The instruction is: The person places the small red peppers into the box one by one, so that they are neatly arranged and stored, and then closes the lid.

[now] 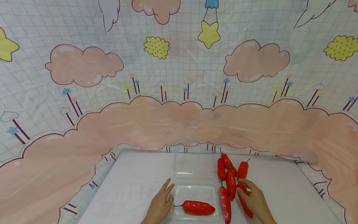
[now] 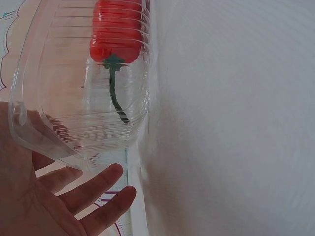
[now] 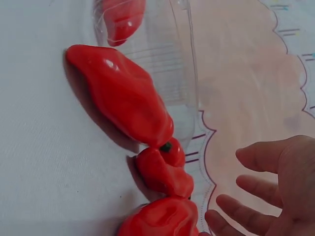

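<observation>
A clear plastic clamshell box (image 1: pixel 195 190) lies opened out, its lid (image 1: pixel 193 165) toward the back. One red chili pepper (image 1: pixel 198 207) rests in its base, green stem pointing left. My left hand (image 1: pixel 160 202) is at the box's left edge, fingers spread and holding nothing; in the left wrist view its fingers (image 2: pixel 93 189) lie close to the box wall. Over a red pepper (image 1: pixel 246 207) right of the box reaches my right hand (image 1: pixel 255 199). Its fingers (image 3: pixel 243 214) look parted in the right wrist view, with nothing between them; contact with that pepper is unclear.
Several more red peppers lie in a loose group along the box's right side, among them a long one (image 1: pixel 225 202), a middle one (image 1: pixel 231 183) and a rear one (image 1: pixel 243 169). The white table (image 1: pixel 134 180) ends at a patterned cloth backdrop (image 1: pixel 179 124).
</observation>
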Motion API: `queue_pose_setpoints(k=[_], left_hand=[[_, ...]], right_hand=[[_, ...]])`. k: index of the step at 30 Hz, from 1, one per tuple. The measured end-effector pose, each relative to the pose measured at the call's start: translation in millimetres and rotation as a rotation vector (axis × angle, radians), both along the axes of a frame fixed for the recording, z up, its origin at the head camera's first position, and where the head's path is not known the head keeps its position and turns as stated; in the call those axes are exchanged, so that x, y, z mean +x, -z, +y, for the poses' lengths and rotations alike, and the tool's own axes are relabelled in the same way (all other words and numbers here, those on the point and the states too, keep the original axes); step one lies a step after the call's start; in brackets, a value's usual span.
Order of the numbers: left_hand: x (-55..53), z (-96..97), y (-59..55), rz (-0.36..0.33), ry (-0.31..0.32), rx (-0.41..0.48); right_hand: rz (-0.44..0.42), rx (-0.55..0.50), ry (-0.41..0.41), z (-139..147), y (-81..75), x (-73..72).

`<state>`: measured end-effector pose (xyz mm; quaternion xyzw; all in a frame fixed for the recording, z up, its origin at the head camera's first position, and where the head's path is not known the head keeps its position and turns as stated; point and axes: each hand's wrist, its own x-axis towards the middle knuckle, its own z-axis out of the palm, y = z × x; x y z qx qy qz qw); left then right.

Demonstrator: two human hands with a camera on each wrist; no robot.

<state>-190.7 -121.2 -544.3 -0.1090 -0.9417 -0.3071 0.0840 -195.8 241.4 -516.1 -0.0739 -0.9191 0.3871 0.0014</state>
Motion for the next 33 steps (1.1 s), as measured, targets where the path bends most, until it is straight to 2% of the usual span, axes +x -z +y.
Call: queue_pose_setpoints(k=[8,24,33], left_hand=[[-1.1,-0.2,1.4,-0.001,0.003,0.004],[-1.1,-0.2,1.7,0.021,0.005,0.002],[-0.8,-0.3,1.2,0.016,0.005,0.004]], right_hand=[[-0.042,-0.002,0.043,7.2,8.9,-0.8],[-0.19,-0.043,0.099,16.8,17.3,-4.7],[-0.199,-0.014,0.103,22.3,24.9,-7.1]])
